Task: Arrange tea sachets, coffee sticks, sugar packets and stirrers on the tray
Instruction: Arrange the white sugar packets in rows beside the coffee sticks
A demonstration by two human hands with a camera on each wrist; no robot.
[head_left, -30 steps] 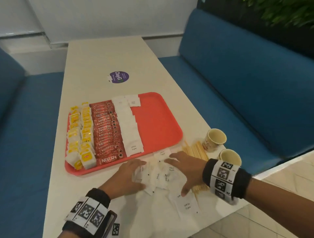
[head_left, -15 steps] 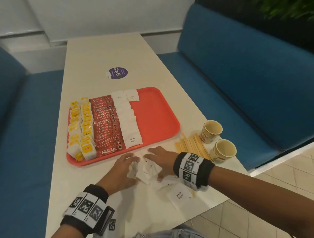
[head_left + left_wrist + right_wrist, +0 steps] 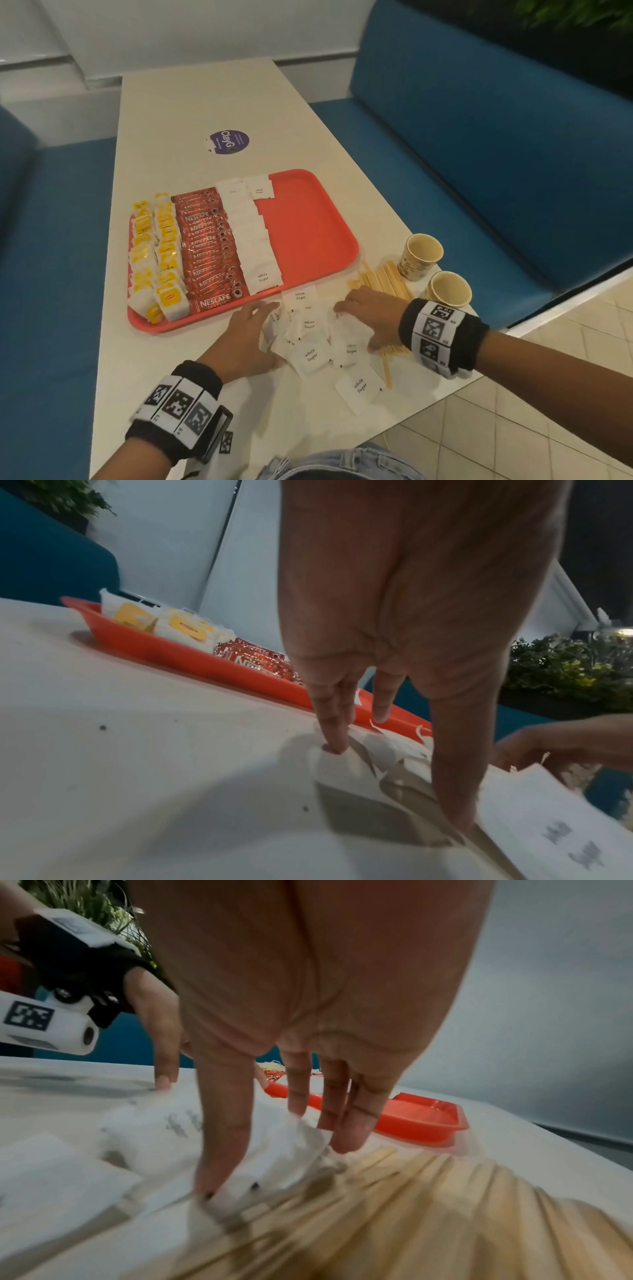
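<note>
While your left hand [image 3: 245,334] and right hand [image 3: 371,317] bracket the loose sugar packets [image 3: 310,337] on the bench [image 3: 191,102], the head view shows the red tray [image 3: 308,222] just beyond them, already carrying rows of tea sachets [image 3: 154,253], coffee sticks [image 3: 209,246] and a column of sugar. The wooden stirrers [image 3: 385,281] lie off the tray, partly under your right wrist, beside two paper cups [image 3: 433,270]. One packet sits apart near the bench's front edge and could be missed or knocked off.

From the left wrist, your grip is wide, with straight fingers [image 3: 330,723] pressing down on the pile's edge and closed around nothing.

From the right wrist, your fingers [image 3: 222,1139] are likewise extended onto the packets, holding none of them, with stirrers directly beneath. Sweeping inward may drag stirrers along or crumple the overlapping packets.

The bench is a smooth pale top, so paper will likely slide easily. Blue booth seating flanks it, with a plain wall and greenery behind.
</note>
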